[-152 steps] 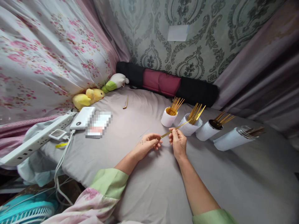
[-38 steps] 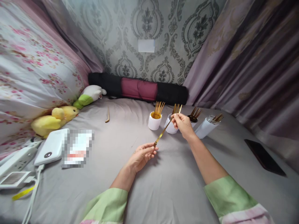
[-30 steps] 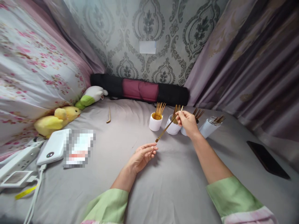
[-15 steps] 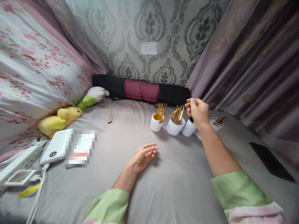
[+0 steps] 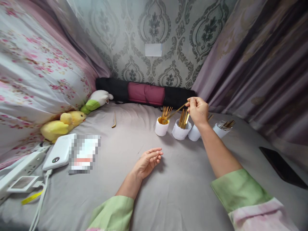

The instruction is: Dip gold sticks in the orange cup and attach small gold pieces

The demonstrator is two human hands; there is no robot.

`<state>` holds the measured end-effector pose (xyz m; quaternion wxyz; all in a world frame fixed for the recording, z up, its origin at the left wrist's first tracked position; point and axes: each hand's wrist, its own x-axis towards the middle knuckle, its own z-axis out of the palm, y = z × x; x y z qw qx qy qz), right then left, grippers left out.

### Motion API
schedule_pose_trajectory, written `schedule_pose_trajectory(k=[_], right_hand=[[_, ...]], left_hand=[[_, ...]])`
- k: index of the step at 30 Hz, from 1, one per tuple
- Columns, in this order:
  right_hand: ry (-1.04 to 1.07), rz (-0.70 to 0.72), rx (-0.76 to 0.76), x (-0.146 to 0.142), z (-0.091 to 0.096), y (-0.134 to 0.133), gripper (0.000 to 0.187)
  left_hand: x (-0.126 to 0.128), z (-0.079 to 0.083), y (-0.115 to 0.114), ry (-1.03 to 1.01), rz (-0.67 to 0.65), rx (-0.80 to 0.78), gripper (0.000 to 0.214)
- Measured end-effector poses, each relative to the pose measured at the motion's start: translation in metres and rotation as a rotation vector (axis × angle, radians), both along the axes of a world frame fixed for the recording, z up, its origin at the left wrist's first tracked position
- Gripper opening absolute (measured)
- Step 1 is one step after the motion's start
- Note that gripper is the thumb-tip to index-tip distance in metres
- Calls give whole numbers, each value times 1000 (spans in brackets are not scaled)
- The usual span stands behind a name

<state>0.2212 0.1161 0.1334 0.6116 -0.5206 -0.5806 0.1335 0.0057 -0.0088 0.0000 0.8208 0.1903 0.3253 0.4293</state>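
My right grip (image 5: 198, 110) pinches a slanting stick (image 5: 178, 110).
Its lower end is at a white cup (image 5: 162, 129), left of that grip; my left grip (image 5: 147, 162) is released.

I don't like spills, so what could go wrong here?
The gold stick in the right hand slants down to the leftmost white cup; it might snag the thin sticks standing there or tip the cup. The right wrist partly hides the third white cup, so it could bump that one.
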Motion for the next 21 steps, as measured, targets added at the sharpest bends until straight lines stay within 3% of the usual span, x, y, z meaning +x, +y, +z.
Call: schedule_pose_trajectory(k=[21], right_hand=[[-254,-4,-37,-17,-23,13,32]], left_hand=[[0,3,0,15,5,-11,27]])
